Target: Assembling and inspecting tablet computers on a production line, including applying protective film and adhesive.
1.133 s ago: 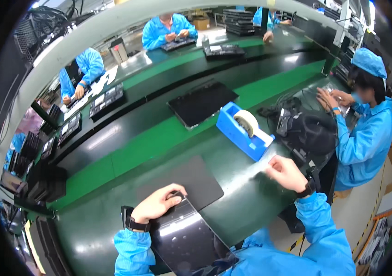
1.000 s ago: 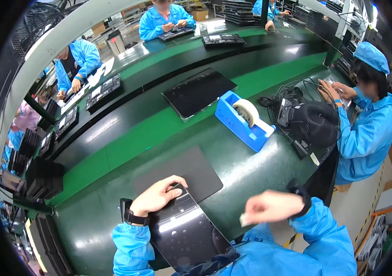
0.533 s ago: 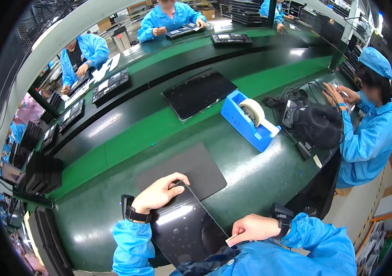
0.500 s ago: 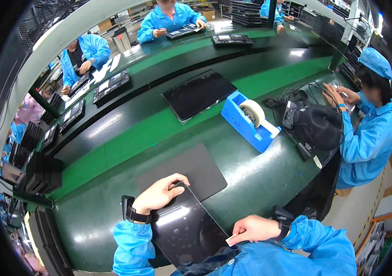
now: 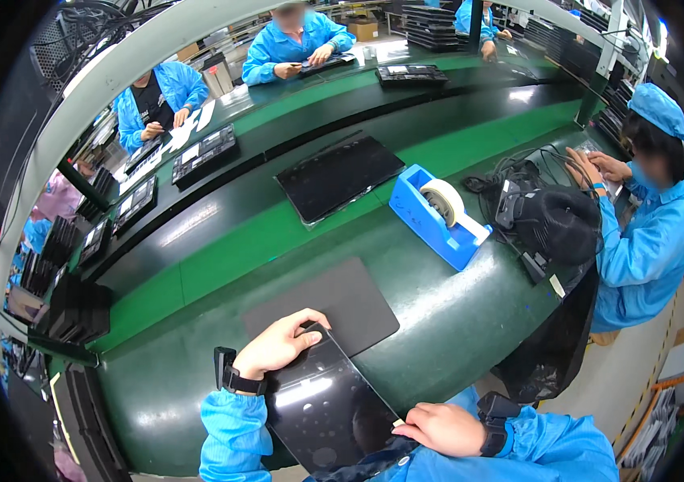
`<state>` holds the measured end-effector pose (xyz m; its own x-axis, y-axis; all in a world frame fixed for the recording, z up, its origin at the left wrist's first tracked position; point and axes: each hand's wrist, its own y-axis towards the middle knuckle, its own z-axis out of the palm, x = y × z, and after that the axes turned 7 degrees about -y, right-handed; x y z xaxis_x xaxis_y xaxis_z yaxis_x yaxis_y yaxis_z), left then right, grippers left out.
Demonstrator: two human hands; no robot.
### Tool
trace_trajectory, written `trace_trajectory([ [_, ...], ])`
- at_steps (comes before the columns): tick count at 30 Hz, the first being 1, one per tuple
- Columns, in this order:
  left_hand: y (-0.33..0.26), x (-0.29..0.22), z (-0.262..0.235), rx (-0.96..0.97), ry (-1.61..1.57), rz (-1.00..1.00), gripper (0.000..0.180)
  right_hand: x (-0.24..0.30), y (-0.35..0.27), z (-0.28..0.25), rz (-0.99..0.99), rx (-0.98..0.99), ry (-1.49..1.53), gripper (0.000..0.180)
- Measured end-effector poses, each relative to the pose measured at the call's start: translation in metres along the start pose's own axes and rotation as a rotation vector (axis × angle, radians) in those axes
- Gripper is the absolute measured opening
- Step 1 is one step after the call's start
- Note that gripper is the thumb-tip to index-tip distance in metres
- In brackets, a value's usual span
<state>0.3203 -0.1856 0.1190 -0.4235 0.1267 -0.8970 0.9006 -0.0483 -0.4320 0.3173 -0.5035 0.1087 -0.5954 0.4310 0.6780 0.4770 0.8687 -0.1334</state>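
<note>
A glossy black panel [image 5: 322, 402] is tilted up from the near edge of the green bench, close to my body. My left hand [image 5: 277, 347] grips its top left corner, fingers curled over the edge. My right hand [image 5: 438, 426] rests at the panel's lower right corner, pinching a small pale strip of tape against it. A dark grey mat [image 5: 322, 309] lies flat on the bench just beyond the panel. Both wrists carry black bands.
A blue tape dispenser [image 5: 436, 215] with a white roll stands to the right. Another black panel [image 5: 340, 175] lies on the dark belt beyond. A person in blue [image 5: 643, 233] works at the right beside a black bundle of cables [image 5: 551, 225]; others sit across the line.
My right hand pulled tape from the blue dispenser, swung back toward my body and came down on the panel's lower right corner. My left hand has stayed on the panel's top corner.
</note>
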Motion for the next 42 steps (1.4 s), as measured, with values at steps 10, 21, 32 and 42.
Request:
trace_trajectory([
  [10,-0.004,-0.006,-0.011,-0.030,0.029,-0.026,0.019,-0.014,0.022,0.013,0.373,0.511,0.818,0.043],
  [21,-0.082,0.019,-0.019,-0.829,-0.510,0.534,0.039,-0.005,0.066,0.013,-0.079,-0.206,1.805,0.056],
  [32,-0.117,0.061,0.049,-0.209,-1.406,0.314,0.062,-0.016,0.115,-0.078,0.026,-0.484,1.449,0.035],
  [42,-0.099,0.018,0.137,-0.438,-0.827,0.023,0.048,-0.034,0.123,-0.149,0.265,-0.685,0.409,0.033],
])
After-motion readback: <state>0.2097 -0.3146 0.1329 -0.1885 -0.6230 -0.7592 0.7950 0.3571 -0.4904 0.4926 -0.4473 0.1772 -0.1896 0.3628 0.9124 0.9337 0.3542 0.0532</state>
